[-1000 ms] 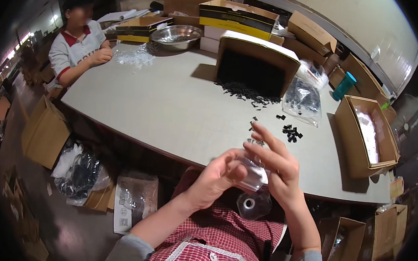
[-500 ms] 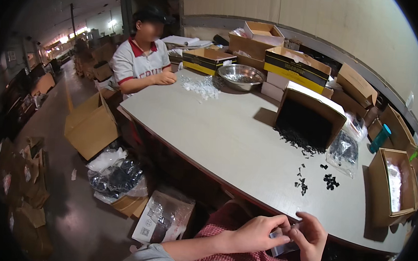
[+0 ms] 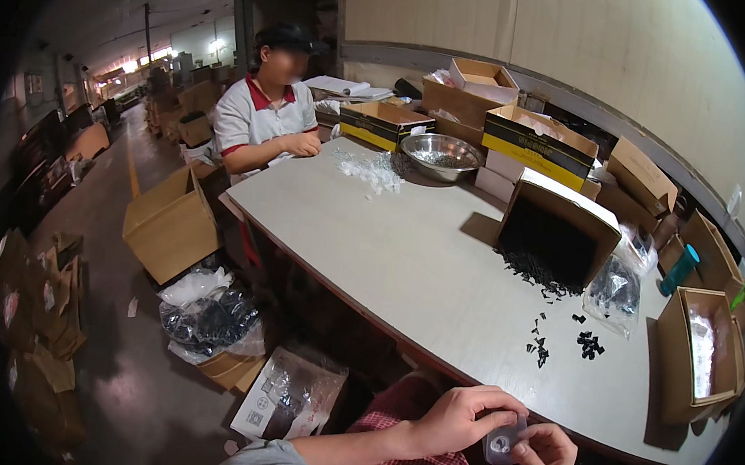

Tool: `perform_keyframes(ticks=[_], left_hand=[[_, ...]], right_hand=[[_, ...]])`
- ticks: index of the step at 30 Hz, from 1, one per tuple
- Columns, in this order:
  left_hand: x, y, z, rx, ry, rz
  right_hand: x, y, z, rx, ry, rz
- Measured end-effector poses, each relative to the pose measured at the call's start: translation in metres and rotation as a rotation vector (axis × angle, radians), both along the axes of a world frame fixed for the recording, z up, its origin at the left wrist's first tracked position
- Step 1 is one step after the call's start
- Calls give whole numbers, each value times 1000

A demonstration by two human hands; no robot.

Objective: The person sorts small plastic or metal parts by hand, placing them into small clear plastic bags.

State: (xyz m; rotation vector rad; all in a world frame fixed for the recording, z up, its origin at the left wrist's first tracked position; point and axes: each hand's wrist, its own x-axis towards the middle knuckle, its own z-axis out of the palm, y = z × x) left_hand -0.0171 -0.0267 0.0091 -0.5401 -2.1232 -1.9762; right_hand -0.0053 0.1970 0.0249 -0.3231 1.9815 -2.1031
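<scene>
Over my lap, just off the table's near edge, I hold a small clear plastic bag [image 3: 503, 446] with a pale ring-like shape showing in it. My left hand [image 3: 463, 419] is closed on its upper edge between thumb and fingers. On the other side my right hand [image 3: 549, 458] pinches the bag's right edge. Nearest on the table lie small black parts, one little group [image 3: 541, 352] and another cluster [image 3: 589, 345]. Behind them a carton [image 3: 569, 196] is tipped on its side, and many more black pieces spill from its dark mouth.
A co-worker [image 3: 264, 124] sits at the table's far left beside clear plastic pieces [image 3: 369, 174] and a metal bowl [image 3: 442, 158]. An open carton [image 3: 671, 370] stands at the right, near a bagged bundle [image 3: 615, 290]. Cartons [image 3: 172, 229] and plastic-wrapped goods [image 3: 209, 321] occupy the floor at left.
My hands have lowered slightly and turned, so the small bag shows more plainly between them. The whole view has shifted a little; the table items look undisturbed.
</scene>
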Motion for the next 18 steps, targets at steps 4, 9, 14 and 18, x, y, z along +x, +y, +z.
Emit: perform_keyframes(ticks=[4, 9, 14, 18], left_hand=[[4, 0, 0, -103, 50, 48], [9, 10, -9, -91, 194, 86], [11, 16, -13, -99, 185, 49], [8, 11, -11, -79, 0, -41]], right_hand=[[1, 5, -8, 55, -105, 106], [6, -3, 6, 9, -183, 196], [8, -1, 4, -22, -202, 147], [15, -12, -2, -112, -102, -31]])
